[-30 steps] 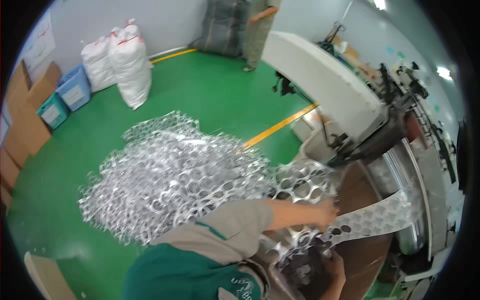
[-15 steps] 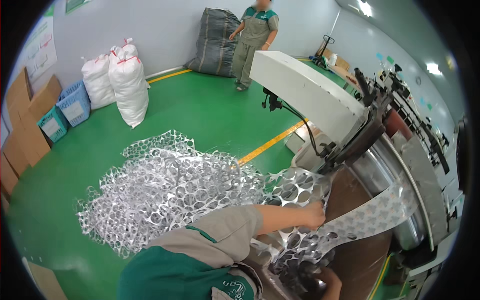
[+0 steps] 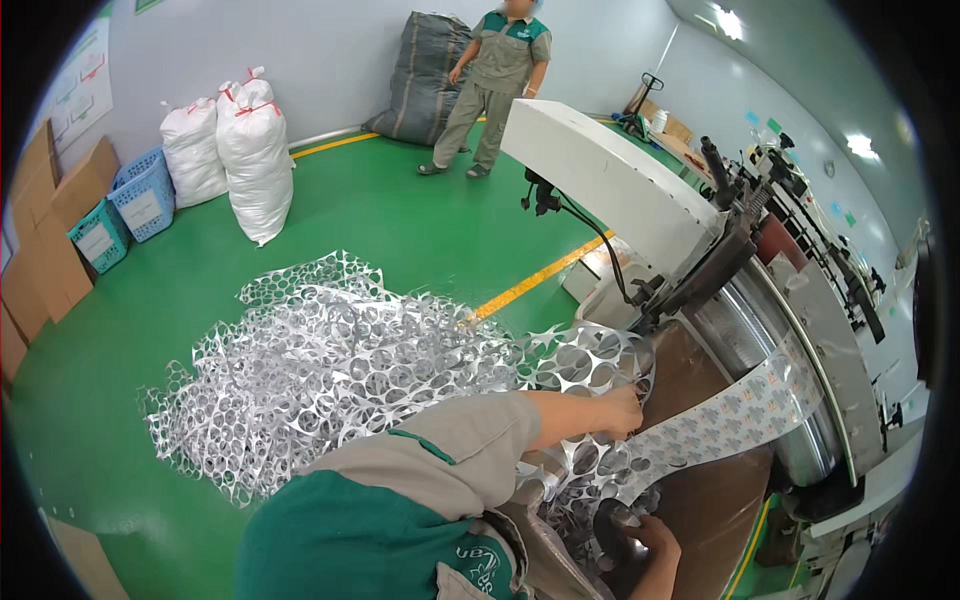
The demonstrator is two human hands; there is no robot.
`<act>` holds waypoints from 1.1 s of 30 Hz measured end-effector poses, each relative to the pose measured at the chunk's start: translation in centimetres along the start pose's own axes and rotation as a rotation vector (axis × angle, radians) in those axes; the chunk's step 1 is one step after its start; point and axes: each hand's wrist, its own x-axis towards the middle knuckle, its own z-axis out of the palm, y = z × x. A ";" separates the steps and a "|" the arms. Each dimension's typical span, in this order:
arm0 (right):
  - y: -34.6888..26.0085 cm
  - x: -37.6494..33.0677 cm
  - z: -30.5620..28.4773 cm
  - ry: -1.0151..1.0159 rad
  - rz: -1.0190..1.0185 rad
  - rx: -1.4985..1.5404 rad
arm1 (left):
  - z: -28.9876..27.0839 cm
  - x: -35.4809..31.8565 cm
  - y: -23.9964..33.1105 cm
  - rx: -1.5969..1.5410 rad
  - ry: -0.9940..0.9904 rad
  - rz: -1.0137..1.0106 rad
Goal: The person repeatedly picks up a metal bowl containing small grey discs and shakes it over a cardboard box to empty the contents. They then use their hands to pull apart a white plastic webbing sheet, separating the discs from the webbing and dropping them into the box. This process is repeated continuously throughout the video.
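Note:
My left hand reaches across to the right and is closed on the silver punched-out foil web, where it leaves the machine. That web runs back into a big loose heap of perforated foil scrap on the green floor. A printed strip runs from my left hand up over the machine's steel roller. Low down, my right hand curls around a dark round object among crumpled foil. My green and grey sleeve hides part of the heap.
A white machine cover slants above the roller. Another person stands at the back by a large grey sack. Two white sacks, blue baskets and cardboard boxes line the left wall. A yellow floor line crosses the floor.
The view has tilted up, so the person at the back now shows in full. My left hand stays on the foil web and my right hand stays low on the dark object.

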 end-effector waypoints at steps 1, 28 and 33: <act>-0.4 -0.3 0.1 0.050 -0.024 0.038 | -0.1 -0.3 0.0 -0.005 -0.006 0.011; 9.1 16.8 7.8 0.070 -0.074 1.231 | 3.7 -0.7 -0.4 -0.245 0.529 0.179; 7.6 17.4 7.9 -0.103 -0.110 0.154 | 1.9 -0.9 -0.4 -0.324 0.486 0.146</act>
